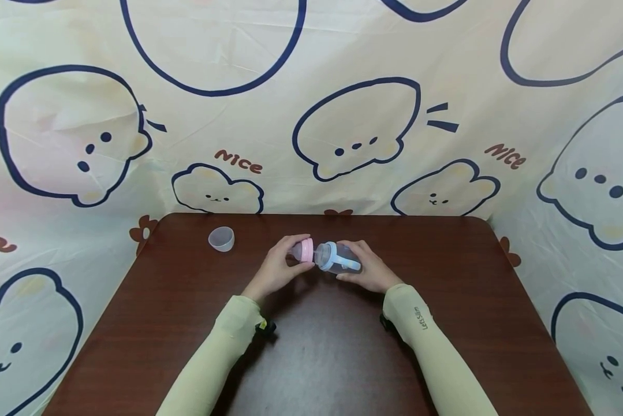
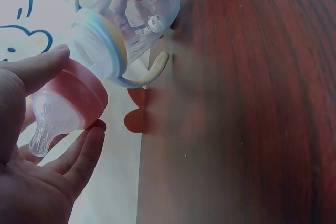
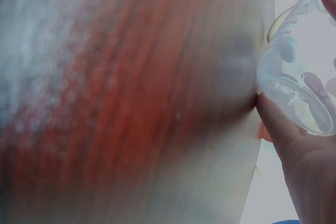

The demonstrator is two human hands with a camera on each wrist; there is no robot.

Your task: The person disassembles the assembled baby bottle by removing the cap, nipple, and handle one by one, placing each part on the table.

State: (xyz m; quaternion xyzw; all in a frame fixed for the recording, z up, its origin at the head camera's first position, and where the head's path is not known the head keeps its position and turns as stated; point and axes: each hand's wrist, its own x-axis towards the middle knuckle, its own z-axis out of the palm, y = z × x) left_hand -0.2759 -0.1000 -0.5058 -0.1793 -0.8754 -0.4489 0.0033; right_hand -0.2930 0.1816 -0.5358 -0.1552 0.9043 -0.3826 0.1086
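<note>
My left hand (image 1: 282, 263) pinches the pink collar of a bottle nipple (image 2: 79, 95) between thumb and fingers, its clear teat facing the palm. My right hand (image 1: 368, 267) grips the clear body of a baby bottle (image 1: 337, 258), which has a light blue ring (image 2: 100, 43) and side handles (image 2: 152, 73) round its neck. The open mouth of the bottle points left at the pink collar, close beside it. In the right wrist view the rounded base of the bottle (image 3: 294, 82) sits between thumb and fingers.
A small clear cup-shaped cap (image 1: 222, 238) stands at the back left of the brown table (image 1: 311, 358). Behind and at both sides hangs a cream cloth (image 1: 342, 52) printed with cartoon bears.
</note>
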